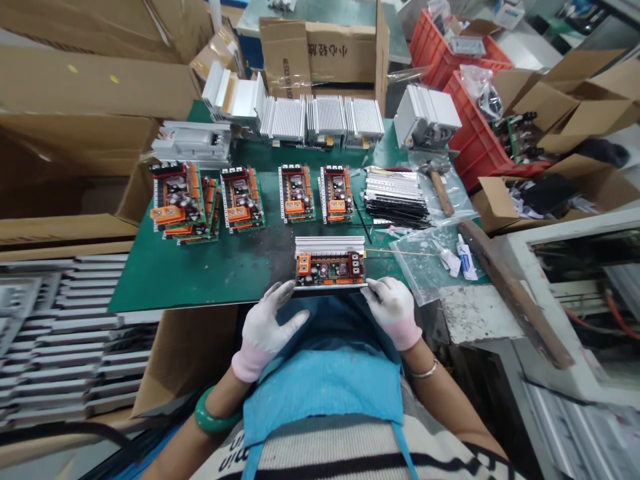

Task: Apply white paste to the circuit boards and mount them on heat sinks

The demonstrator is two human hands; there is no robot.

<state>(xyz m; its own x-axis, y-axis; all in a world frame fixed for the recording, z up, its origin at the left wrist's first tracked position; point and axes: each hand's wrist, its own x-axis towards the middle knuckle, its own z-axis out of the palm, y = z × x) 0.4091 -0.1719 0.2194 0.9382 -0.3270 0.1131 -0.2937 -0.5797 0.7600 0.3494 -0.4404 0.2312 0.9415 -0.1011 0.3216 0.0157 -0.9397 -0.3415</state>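
Circuit board (330,268) on its heat sink (329,245), set crosswise along the green desk (200,283) at lower middle of frame; left fingers (285,300) spread open just beside it, right fingers (374,288) nearer, against its corner, grip unclear.

Circuit board (330,270) on white aluminium heat sink (329,245), lying flat, orange components on top

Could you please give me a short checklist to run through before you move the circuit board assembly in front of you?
1. Gloves on left hand and right hand: ok.
2. Right hand at the near edge of the circuit board assembly: ok.
3. Assembly lying on the green mat: ok.
4. Aluminium heat sink fastened to the board: cannot tell.
5. Thin rod apart from the heat sink's end: cannot tell.
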